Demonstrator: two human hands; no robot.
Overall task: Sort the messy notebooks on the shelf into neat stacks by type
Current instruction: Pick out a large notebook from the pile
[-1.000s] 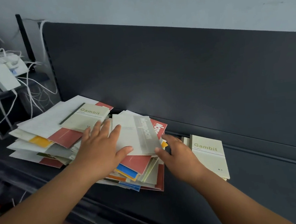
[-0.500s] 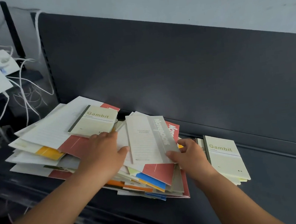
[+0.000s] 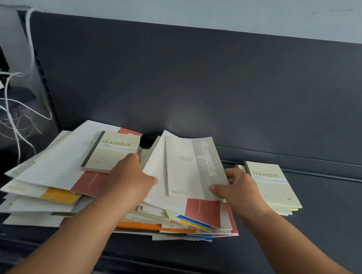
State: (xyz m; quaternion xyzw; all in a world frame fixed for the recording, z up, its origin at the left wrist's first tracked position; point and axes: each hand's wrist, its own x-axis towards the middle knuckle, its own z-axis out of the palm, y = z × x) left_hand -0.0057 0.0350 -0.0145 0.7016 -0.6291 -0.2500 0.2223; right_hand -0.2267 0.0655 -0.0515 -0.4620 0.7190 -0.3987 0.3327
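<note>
A: What lies around the hands, and what blocks the view?

B: Your hands reach over a dark shelf [image 3: 329, 221], with a dark back panel [image 3: 192, 80] beyond your fingers. Under both hands sprawls a messy pile of notebooks [image 3: 54, 194], its white, red, orange and blue covers fanned at all angles. Just past your left knuckles, on top of the pile, lies a cream Gambit notebook [image 3: 114, 150]. Just beside your right hand, on its outer side, a small squared Gambit stack [image 3: 275, 189] lies flat on the shelf. Well to the left of your left arm, white cables [image 3: 13, 105] hang loose.

A: And the hands themselves?

B: Your right hand [image 3: 241, 188] pinches a grey-banded notebook [image 3: 190, 169], with the thumb on the cover's near right corner and the fingers behind it. The notebook tilts up off the pile between your hands and hides the covers beneath it. Your left hand [image 3: 133, 182] lies palm down on the pile, its thumb tip against the lifted notebook's left edge. Its fingertips are hidden beyond the knuckles, so I cannot tell whether they grip anything
</note>
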